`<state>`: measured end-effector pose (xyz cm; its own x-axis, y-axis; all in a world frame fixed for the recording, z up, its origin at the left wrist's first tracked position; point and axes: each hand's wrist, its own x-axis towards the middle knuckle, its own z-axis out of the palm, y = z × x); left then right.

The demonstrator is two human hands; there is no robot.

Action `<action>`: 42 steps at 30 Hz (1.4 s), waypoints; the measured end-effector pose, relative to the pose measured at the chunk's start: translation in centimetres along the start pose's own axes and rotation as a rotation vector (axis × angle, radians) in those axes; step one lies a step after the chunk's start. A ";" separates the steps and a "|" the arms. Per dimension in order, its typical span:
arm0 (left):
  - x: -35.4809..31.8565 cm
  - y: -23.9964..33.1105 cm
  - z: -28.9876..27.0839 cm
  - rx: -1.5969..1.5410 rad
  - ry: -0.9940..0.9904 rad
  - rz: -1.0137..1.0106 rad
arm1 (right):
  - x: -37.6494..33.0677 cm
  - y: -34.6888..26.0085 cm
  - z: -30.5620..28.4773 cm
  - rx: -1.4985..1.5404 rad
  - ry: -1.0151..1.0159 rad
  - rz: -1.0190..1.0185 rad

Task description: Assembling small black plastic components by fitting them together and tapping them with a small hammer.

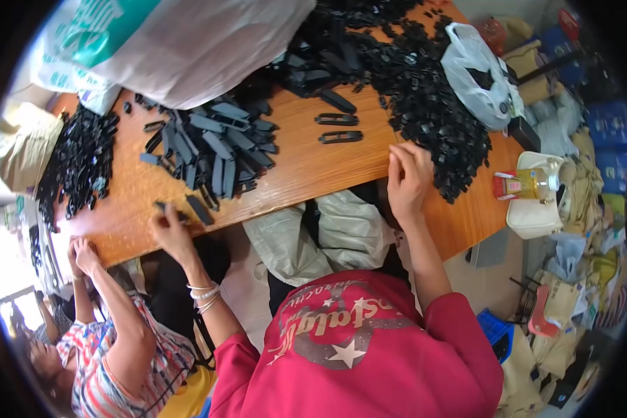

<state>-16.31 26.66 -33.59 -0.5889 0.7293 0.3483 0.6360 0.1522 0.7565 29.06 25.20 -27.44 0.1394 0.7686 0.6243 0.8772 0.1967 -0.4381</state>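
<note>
My left hand is at the table's front edge, its fingers closed around a dark plastic piece that shows above the fingertips. Just right of it lies a long flat black part. Beyond it spreads a heap of long grey-black plastic parts. My right hand is over the table beside a big pile of small black plastic pieces. Its fingers are bent and pinched together; anything between them is too small to make out. Two slotted black frames lie between my hands, farther back.
A large white-and-green bag covers the far left of the wooden table. More black parts lie at left, by a co-worker's hands. A white plastic bag rests on the right pile. A bottle of yellow liquid stands right.
</note>
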 end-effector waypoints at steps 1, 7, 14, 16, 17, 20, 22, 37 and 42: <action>-1.3 7.7 0.4 -0.370 0.021 -0.214 | 0.2 1.9 -0.2 -0.117 0.047 0.024; -5.6 15.4 0.4 -0.692 -0.387 -0.190 | 3.6 5.3 0.6 -0.197 0.022 -0.008; -11.4 19.6 5.4 -1.325 -0.961 -0.592 | 4.1 5.0 1.1 -0.299 -0.156 0.016; -11.8 19.6 6.0 -1.317 -1.056 -0.683 | 3.6 4.8 0.4 -0.284 -0.190 0.023; -12.0 19.6 6.4 -1.316 -1.059 -0.688 | 3.6 4.7 0.0 -0.288 -0.171 0.030; -12.6 19.9 7.1 -1.275 -1.062 -0.802 | 3.7 5.1 -0.5 -0.272 -0.158 0.066; -12.7 20.1 7.1 -1.263 -1.058 -0.825 | 4.3 5.3 -0.7 -0.226 -0.146 0.071; -13.8 21.2 8.4 -1.382 -1.132 -0.919 | 6.0 6.2 0.3 -0.077 -0.199 -0.024; -13.9 20.7 9.0 -1.574 -1.211 -1.026 | 4.7 3.4 0.7 0.222 0.046 0.091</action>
<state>9.55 25.63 -27.72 0.5272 0.8066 -0.2674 -0.7422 0.5903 0.3172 32.34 29.93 -26.46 0.2387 0.7621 0.6019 0.7381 0.2604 -0.6224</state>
